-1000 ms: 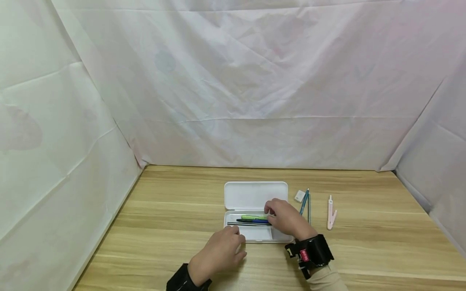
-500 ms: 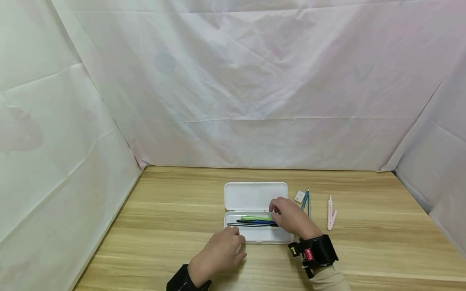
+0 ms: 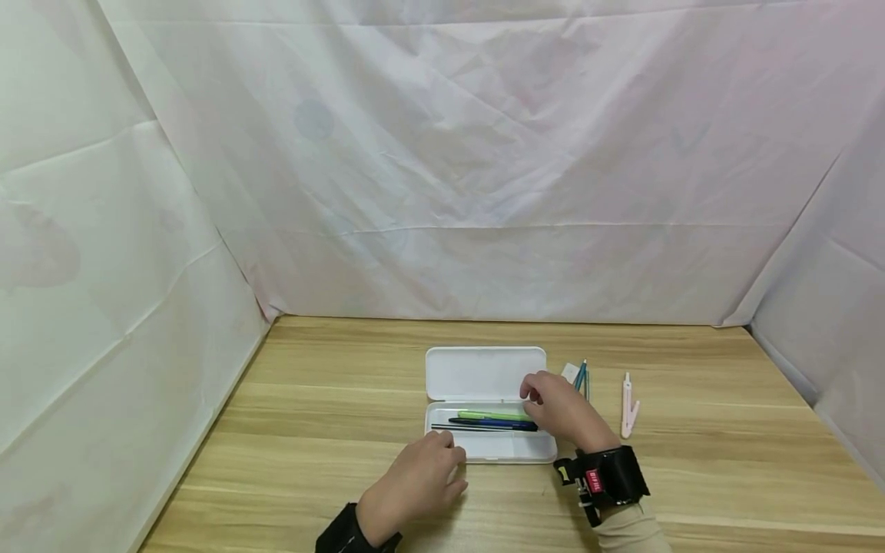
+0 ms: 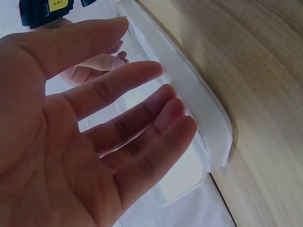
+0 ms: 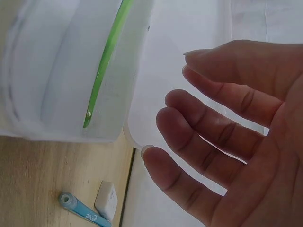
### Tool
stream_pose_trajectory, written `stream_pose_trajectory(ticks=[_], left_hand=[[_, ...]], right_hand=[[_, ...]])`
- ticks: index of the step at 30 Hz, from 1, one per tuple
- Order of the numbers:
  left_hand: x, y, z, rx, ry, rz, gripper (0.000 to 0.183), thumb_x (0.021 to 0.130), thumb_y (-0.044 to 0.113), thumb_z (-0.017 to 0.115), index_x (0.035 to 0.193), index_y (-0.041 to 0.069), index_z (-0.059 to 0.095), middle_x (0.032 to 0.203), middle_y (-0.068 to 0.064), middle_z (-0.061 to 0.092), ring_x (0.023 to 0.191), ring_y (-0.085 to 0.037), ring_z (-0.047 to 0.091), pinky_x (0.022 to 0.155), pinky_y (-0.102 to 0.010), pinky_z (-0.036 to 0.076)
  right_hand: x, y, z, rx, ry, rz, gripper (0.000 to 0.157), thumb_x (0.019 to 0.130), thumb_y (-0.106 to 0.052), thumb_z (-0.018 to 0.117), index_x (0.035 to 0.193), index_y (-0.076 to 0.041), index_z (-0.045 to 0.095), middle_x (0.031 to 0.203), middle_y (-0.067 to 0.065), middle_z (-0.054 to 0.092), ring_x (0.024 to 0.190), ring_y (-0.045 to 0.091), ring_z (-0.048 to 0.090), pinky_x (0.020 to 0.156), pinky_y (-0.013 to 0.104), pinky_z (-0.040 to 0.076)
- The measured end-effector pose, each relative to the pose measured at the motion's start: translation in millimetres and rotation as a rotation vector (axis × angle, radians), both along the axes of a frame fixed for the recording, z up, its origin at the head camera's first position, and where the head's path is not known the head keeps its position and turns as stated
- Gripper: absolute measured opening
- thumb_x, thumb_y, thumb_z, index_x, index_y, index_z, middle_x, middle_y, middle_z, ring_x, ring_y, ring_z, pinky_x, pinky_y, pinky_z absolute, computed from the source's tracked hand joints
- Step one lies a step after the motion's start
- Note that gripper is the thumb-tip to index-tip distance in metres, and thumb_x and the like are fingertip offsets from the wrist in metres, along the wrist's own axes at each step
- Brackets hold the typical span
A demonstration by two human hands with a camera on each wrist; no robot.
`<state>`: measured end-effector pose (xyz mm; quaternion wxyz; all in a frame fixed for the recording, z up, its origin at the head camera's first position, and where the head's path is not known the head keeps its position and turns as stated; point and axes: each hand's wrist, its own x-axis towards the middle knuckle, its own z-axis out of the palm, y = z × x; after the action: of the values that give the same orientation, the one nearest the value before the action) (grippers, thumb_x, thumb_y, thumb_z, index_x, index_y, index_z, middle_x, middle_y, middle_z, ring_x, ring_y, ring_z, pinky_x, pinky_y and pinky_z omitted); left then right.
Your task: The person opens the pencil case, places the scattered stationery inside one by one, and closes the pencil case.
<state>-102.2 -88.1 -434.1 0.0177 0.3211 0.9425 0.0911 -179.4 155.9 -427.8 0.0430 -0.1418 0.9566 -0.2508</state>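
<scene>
A white pencil case (image 3: 535, 449) lies with its lid (image 3: 477, 372) folded back behind it. Inside are a green pen (image 3: 487, 415), a dark blue pen (image 3: 494, 423) and thin black sticks (image 3: 445, 428). My left hand (image 3: 418, 476) rests at the case's front edge, its fingers relaxed and holding nothing; in the left wrist view the fingertips (image 4: 182, 130) are right at the rim. My right hand (image 3: 567, 411) hovers over the case's right end. Loosely bent fingers (image 5: 175, 130) with nothing between them show in the right wrist view, beside the green pen.
Just right of the case lie a white eraser (image 5: 106, 201) and two blue pens or pencils (image 3: 580, 376), partly hidden by the right hand. A pale pink compass (image 3: 627, 407) lies farther right on the wooden table (image 3: 332, 384). White cloth (image 3: 442, 169) encloses the back and sides.
My right hand has drifted slightly to the right, uncovering more of the green and dark blue pens and now covering part of the eraser and blue pens. The left hand stays put.
</scene>
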Motion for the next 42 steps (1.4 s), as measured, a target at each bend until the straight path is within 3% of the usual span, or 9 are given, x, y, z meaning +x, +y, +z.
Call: stream_pose_trajectory(ticks=[13, 22, 32, 42], left_hand=[[1.0, 0, -0.5, -0.002, 0.042, -0.006, 0.026, 0.082, 0.032, 0.076, 0.098, 0.012, 0.072, 0.083, 0.002, 0.056, 0.078, -0.012, 0.052, 0.067, -0.025, 0.045], [-0.1, -1, -1.8, 0.003, 0.028, -0.013, 0.025, 0.082, 0.03, 0.075, 0.098, 0.011, 0.073, 0.083, 0.003, 0.056, 0.079, -0.011, 0.053, 0.069, -0.025, 0.046], [-0.3, -2, -0.9, 0.018, 0.018, -0.027, 0.026, 0.081, 0.028, 0.076, 0.098, 0.01, 0.072, 0.083, 0.003, 0.055, 0.079, -0.011, 0.052, 0.069, -0.024, 0.045], [0.0, -4, 1.3, 0.024, 0.016, -0.034, 0.026, 0.081, 0.028, 0.076, 0.099, 0.01, 0.073, 0.084, 0.003, 0.056, 0.08, -0.011, 0.053, 0.07, -0.024, 0.046]], right_hand=[[-0.2, 6, 0.4, -0.002, 0.017, -0.034, 0.005, 0.087, -0.005, 0.068, 0.09, -0.009, 0.066, 0.083, 0.001, 0.058, 0.076, 0.017, 0.051, 0.067, 0.032, 0.047], [0.4, 13, 0.5, 0.0, 0.029, -0.034, 0.006, 0.088, -0.006, 0.069, 0.093, -0.008, 0.067, 0.087, 0.003, 0.06, 0.079, 0.018, 0.053, 0.071, 0.034, 0.049], [-1.6, 20, 2.5, 0.016, 0.001, -0.106, 0.004, 0.09, -0.009, 0.067, 0.093, -0.007, 0.066, 0.087, 0.004, 0.06, 0.078, 0.019, 0.052, 0.069, 0.036, 0.048], [-3.0, 20, 1.1, 0.009, 0.002, -0.098, 0.004, 0.089, -0.009, 0.068, 0.092, -0.007, 0.066, 0.087, 0.005, 0.061, 0.078, 0.019, 0.054, 0.069, 0.036, 0.049]])
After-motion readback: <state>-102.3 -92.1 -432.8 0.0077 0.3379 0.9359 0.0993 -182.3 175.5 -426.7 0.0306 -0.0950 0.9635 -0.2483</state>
